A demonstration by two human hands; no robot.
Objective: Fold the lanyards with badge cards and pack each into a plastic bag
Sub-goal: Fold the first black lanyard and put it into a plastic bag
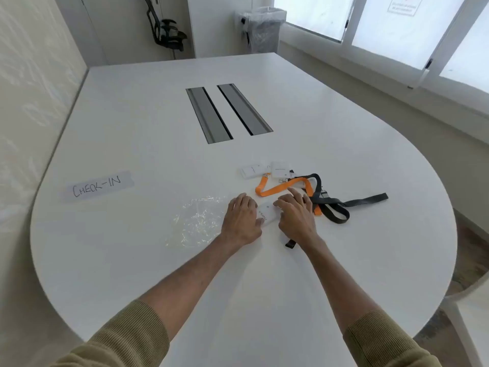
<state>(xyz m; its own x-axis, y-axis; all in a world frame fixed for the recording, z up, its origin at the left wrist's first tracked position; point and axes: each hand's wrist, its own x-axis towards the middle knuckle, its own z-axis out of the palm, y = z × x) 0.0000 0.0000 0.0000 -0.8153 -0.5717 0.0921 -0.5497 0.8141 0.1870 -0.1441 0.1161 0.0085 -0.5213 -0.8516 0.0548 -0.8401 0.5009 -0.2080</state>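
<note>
A white badge card (266, 211) lies on the white table (132, 260) between my hands. My left hand (242, 219) rests on its left edge, thumb against the card. My right hand (296, 214) lies over its right side with fingers spread flat toward the lanyards. An orange lanyard (283, 188) and a black lanyard (336, 205) lie tangled just beyond my right hand. Two more white cards (252, 170) (281, 169) sit behind them. A dark strap end (290, 243) shows under my right wrist. Clear plastic bags (197, 223) lie left of my left hand.
A paper label reading CHECK-IN (98, 186) lies at the left of the table. Two grey cable slots (227, 112) run across the table's middle. A bin with a plastic liner (262, 27) and an office chair (169, 33) stand beyond the far edge.
</note>
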